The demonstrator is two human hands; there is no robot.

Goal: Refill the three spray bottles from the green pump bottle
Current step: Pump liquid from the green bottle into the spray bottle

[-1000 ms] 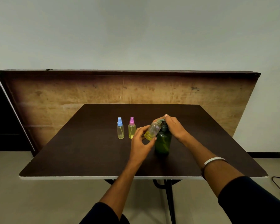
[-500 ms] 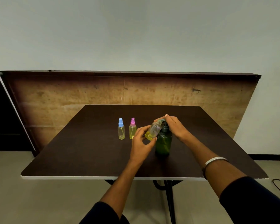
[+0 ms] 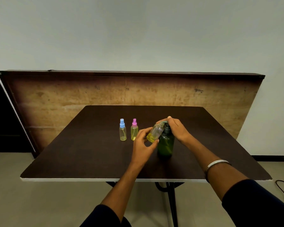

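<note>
Nothing moved, two capped spray bottles [image 3: 128, 130], one tilted bottle [image 3: 155, 133], one green pump bottle [image 3: 166, 143]

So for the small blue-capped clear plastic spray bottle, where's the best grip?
Pinch the small blue-capped clear plastic spray bottle round its cylindrical body below the cap, coming from its open left side; it stands upright, with the pink-capped bottle close on its right.

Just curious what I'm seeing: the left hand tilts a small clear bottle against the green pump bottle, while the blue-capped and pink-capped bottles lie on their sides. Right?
Not quite. The head view shows the blue-capped bottle and pink-capped bottle standing upright on the table. The rest holds: the left hand tilts the small clear bottle against the green pump bottle.
</note>
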